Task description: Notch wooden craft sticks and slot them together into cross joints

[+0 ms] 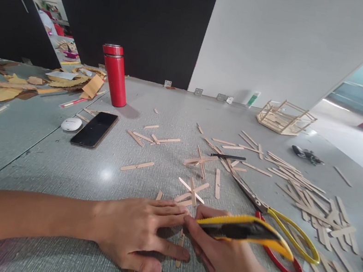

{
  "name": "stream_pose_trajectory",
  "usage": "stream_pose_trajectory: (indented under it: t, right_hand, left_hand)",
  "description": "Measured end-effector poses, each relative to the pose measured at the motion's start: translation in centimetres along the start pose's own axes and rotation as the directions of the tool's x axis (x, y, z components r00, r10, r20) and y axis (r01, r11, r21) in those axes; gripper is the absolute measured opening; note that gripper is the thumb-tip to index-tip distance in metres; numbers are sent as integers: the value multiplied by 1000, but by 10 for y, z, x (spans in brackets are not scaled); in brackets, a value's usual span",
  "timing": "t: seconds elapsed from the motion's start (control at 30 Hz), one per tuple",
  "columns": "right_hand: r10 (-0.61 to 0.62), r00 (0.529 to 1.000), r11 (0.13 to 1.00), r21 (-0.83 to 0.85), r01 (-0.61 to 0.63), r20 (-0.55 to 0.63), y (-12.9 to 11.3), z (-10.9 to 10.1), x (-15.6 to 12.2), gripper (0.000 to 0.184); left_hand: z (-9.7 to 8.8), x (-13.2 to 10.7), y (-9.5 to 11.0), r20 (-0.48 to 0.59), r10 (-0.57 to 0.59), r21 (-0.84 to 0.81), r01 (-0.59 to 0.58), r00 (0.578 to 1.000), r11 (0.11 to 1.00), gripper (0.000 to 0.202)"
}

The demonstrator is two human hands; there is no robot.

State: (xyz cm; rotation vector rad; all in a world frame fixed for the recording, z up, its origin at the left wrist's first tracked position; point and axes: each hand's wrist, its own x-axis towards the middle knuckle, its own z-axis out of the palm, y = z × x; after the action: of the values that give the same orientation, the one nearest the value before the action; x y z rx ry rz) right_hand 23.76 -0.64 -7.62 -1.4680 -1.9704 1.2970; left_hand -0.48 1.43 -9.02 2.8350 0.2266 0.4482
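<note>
My left hand lies flat on the grey table, fingers spread, pressing down a wooden craft stick that pokes out between the fingers. My right hand is closed round a yellow and black utility knife, whose tip meets the stick near my left fingertips. Just beyond the hands lie crossed craft sticks. Scissors with one yellow and one red handle loop lie behind the knife.
Several loose craft sticks are scattered to the right and centre. A black phone, a white case and a red flask stand left. A stick frame sits far right; cardboard scraps far left.
</note>
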Motion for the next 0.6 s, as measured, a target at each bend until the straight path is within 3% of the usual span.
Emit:
stream_pose_trajectory:
  t: [0.13,0.37,0.43,0.6]
  right_hand:
    - [26,998,999,45,-29,56,-1,-1,10,50]
    - [-127,967,992,52,118,219,-12,-28,12,34]
    - [-92,973,995,52,82,214,-12,-25,12,35]
    - [122,985,990,47,-129,125,-2,-3,15,60]
  left_hand:
    - [0,1,0,-5,-13,-11,12,1000,1000,49]
    - [-1,-3,1,10,-42,-54,42,999,998,48]
    - [-1,-3,1,10,-41,-54,41,999,998,48]
    - [-1,0,0,9,-46,-34,46,999,998,48]
